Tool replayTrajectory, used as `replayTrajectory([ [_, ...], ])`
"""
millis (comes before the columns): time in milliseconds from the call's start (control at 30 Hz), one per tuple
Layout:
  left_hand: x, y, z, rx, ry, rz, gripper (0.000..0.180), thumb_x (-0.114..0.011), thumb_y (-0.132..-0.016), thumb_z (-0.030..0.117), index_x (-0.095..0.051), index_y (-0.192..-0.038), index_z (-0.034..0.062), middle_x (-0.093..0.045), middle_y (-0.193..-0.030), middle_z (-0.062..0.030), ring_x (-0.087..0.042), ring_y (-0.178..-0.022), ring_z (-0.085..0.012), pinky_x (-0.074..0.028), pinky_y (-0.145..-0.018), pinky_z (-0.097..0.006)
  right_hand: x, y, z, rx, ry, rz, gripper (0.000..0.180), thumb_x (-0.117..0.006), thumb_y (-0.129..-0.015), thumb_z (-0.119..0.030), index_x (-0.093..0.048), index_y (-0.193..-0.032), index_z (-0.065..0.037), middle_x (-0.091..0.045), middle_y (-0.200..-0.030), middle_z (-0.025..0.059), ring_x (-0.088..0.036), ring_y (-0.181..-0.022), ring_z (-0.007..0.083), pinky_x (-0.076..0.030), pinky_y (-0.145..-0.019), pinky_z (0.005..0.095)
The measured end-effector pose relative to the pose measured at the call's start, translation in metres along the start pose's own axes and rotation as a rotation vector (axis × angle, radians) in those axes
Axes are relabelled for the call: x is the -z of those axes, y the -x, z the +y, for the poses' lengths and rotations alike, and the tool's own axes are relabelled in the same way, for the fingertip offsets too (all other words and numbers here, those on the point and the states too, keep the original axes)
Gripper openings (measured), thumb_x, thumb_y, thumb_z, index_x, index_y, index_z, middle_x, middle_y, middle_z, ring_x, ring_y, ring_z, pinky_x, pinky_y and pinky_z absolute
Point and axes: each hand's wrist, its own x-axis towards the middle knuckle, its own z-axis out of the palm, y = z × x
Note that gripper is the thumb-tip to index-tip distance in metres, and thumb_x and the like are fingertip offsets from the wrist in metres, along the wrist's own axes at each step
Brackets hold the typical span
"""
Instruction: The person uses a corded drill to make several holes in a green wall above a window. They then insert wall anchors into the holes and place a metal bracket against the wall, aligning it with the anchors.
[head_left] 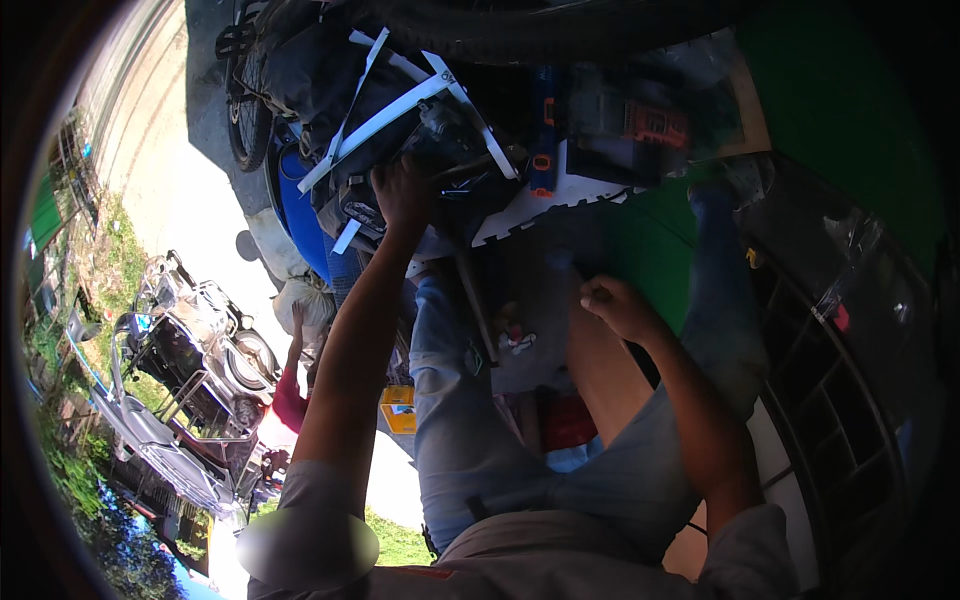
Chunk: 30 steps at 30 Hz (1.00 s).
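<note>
My left hand (402, 197) reaches forward into a dark heap of tools and bags. Its fingers are partly lost in shadow, so I cannot tell whether they grip anything. White flat strips (390, 115), joined at angles, lie across the heap just beyond this hand. A shorter white piece (347, 236) rests to its left. Above my right thigh, my right hand (618, 308) is closed with curled fingers. Whatever is in it, if anything, cannot be made out. A brown flat panel (605, 375) stands below that hand, between my legs.
A blue bar with orange parts (544, 140) and a red-and-black object (655, 122) lie beyond my hands. A tyre (560, 30) crosses the far edge. At left are a blue round container (300, 215), a yellow crate (398, 410), another person (288, 405) and a motorcycle (245, 355).
</note>
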Motion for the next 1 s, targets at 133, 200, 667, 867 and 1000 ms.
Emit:
replayTrajectory([
  [133, 0.010, 0.010, -0.005, -0.006, 0.086, 0.079, 0.047, -0.070, -0.090, 0.041, -0.058, -0.121, 0.0069, -0.067, -0.110, -0.0127, -0.064, -0.113, -0.0312, -0.031, -0.112, -0.052, 0.007, 0.005, -0.018, 0.014, -0.056, -0.050, 0.027, -0.071, -0.098, -0.020, -0.068, -0.118, -0.002, -0.070, -0.096, 0.0051, -0.064, -0.083, 0.0120, -0.053, -0.077, 0.0303],
  [200, 0.016, 0.017, -0.007, -0.048, 0.145, 0.199, 0.031, -0.071, -0.092, 0.042, -0.066, -0.107, 0.0156, -0.069, -0.099, -0.0065, -0.067, -0.101, -0.0307, -0.038, -0.102, -0.051, 0.007, 0.010, -0.020, 0.085, -0.083, -0.022, 0.029, -0.071, -0.098, -0.021, -0.068, -0.119, -0.002, -0.070, -0.097, 0.0057, -0.065, -0.085, 0.0136, -0.053, -0.078, 0.0318],
  [667, 0.092, 0.131, 0.016, 0.007, 0.643, -0.138, 0.041, -0.079, -0.071, 0.024, -0.066, -0.104, 0.0015, -0.069, -0.086, -0.0157, -0.068, -0.089, -0.0387, -0.021, -0.127, -0.056, 0.021, -0.357, -0.138, 0.549, 0.551, 0.572, 0.031, -0.060, -0.101, -0.020, -0.068, -0.124, -0.002, -0.069, -0.126, 0.0235, -0.068, -0.117, 0.0367, -0.052, -0.102, 0.0474],
  [867, 0.094, 0.201, 0.029, 0.173, 1.417, -0.420, 0.066, -0.079, -0.080, 0.032, -0.062, -0.136, 0.0018, -0.065, -0.131, -0.0203, -0.062, -0.129, -0.0312, -0.017, -0.128, -0.055, 0.001, -0.430, -0.141, 0.760, 0.639, 0.707, 0.031, -0.063, -0.097, -0.013, -0.067, -0.125, -0.001, -0.072, -0.118, 0.0244, -0.069, -0.112, 0.0381, -0.055, -0.097, 0.0459],
  [1000, 0.081, 0.221, 0.037, 0.262, 1.389, -0.416, 0.064, -0.079, -0.081, 0.028, -0.062, -0.137, 0.0019, -0.064, -0.134, -0.0202, -0.060, -0.131, -0.0309, -0.022, -0.126, -0.052, 0.026, -0.393, -0.150, 0.949, 0.671, 0.775, 0.032, -0.066, -0.095, -0.012, -0.067, -0.124, 0.000, -0.072, -0.112, 0.0214, -0.072, -0.099, 0.0333, -0.057, -0.088, 0.0433],
])
